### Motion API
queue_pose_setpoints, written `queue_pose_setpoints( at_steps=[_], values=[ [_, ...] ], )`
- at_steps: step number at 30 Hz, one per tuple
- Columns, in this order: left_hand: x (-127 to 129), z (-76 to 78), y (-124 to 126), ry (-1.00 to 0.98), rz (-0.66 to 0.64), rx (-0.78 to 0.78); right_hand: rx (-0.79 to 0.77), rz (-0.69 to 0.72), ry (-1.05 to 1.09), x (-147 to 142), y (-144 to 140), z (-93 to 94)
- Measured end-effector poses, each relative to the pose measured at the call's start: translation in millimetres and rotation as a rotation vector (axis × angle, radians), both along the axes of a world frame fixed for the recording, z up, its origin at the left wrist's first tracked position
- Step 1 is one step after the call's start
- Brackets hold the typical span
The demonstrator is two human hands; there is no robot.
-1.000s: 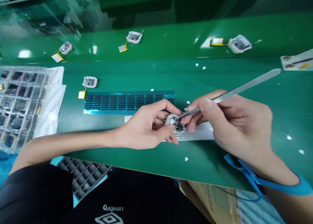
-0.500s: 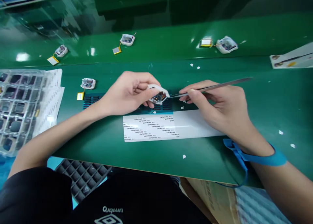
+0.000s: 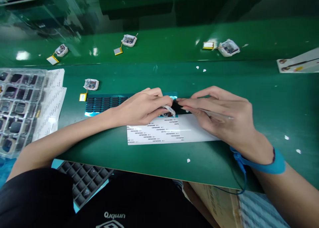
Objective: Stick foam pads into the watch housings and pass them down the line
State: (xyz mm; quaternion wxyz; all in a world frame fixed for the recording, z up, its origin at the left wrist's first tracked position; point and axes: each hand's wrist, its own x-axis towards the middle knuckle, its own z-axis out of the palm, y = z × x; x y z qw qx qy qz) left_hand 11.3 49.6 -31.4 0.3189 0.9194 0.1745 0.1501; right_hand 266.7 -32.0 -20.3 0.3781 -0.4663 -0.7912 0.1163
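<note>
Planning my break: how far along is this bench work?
Apparently done: three modules wait on the conveyor, e.g. one. In hand: the left hand holds a white module over the blue strip sheet; the right hand holds tweezers. Left: one module on the bench, tray parts.

A green table point(image 3: 249, 88) carries a blue sheet point(image 3: 104, 103) with rows of black strips and a white label sheet point(image 3: 159, 133) printed black.
</note>
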Motion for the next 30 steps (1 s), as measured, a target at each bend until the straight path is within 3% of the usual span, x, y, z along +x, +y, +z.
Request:
queue_pose_setpoints(
  at_steps=[4, 7, 9, 11, 13, 16, 18, 24, 28, 30],
  values=[
    [-1, -0.3, -4, -0.022, 0.026, -0.015, 0.090, -0.127, -0.001, 2, -2, 5.4],
    [-1, 16.6, -13, -0.100, 0.024, -0.052, 0.196, -0.086, -0.016, -1, -4, 13.5],
    [1, 31.4, -17, -0.206, 0.166, -0.126, 0.280, -0.085, -0.033, -4, -7, 17.7],
    [5, 42.5, -15, -0.345, 0.424, -0.296, 0.358, -0.125, -0.037, -7, -11, 19.6],
    [9, 46.1, -7, -0.451, 0.621, -0.578, 0.408, -0.154, -0.051, -9, -15, 19.4],
    [13, 40.3, 5, -0.461, 0.689, -1.016, 0.416, -0.118, -0.103, -11, -19, 18.4],
    [14, 34.7, 6, -0.418, 0.692, -1.149, 0.381, -0.082, -0.121, -13, -22, 19.4],
    [17, 32.4, -10, -0.496, 0.688, -1.003, 0.165, 0.011, -0.164, -16, -34, 30.1],
    [21, 38.3, -20, -0.606, 0.768, -1.040, 0.100, 0.026, -0.191, -16, -38, 31.1],
    [22, 42.1, -25, -0.615, 0.769, -1.069, 0.010, 0.022, -0.080, -16, -37, 30.0]
  ],
)
